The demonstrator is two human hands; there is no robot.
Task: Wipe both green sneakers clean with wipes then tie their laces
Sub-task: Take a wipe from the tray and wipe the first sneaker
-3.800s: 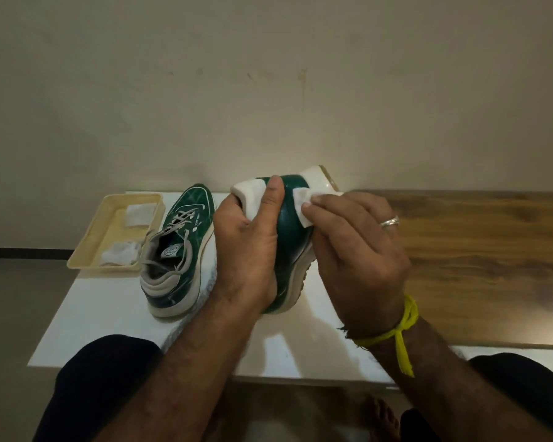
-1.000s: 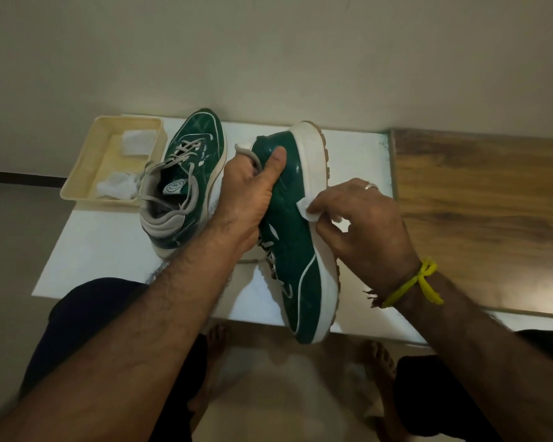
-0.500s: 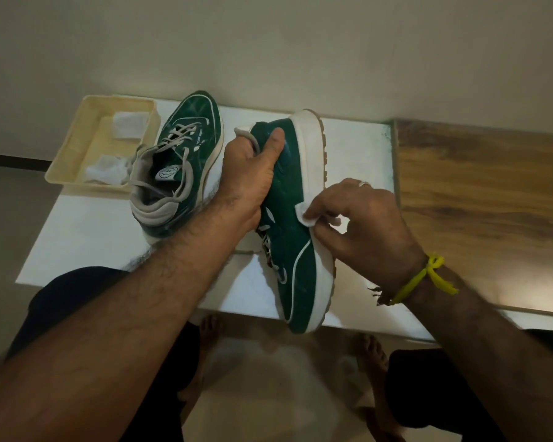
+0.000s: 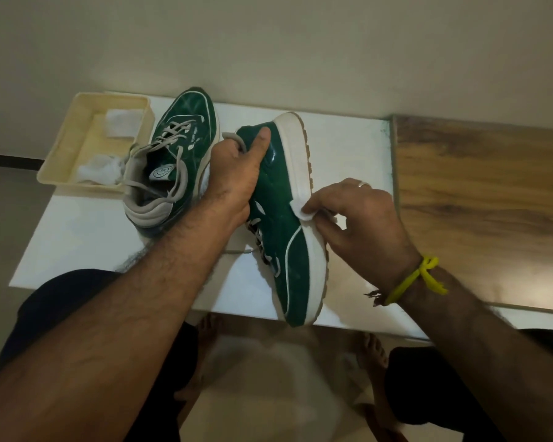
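My left hand [image 4: 237,183] grips the heel end of a green sneaker [image 4: 284,231] with a thick white sole, held on its side above the white table, toe pointing toward me. My right hand [image 4: 351,218] pinches a small white wipe [image 4: 299,209] against the sneaker's side, at the line where green upper meets white sole. The other green sneaker [image 4: 176,161] stands upright on the table to the left, its grey laces loose and untied.
A cream plastic tray [image 4: 64,145] at the table's back left holds two white wipes [image 4: 122,122]. The white table [image 4: 77,237] butts against a wooden surface [image 4: 479,199] on the right. A wall rises close behind. My knees and bare feet are below.
Over the last seconds the held sneaker was turned from upright to lying along my view, toe toward me. My right hand and wipe have slid along the sole edge; the view shifted slightly.
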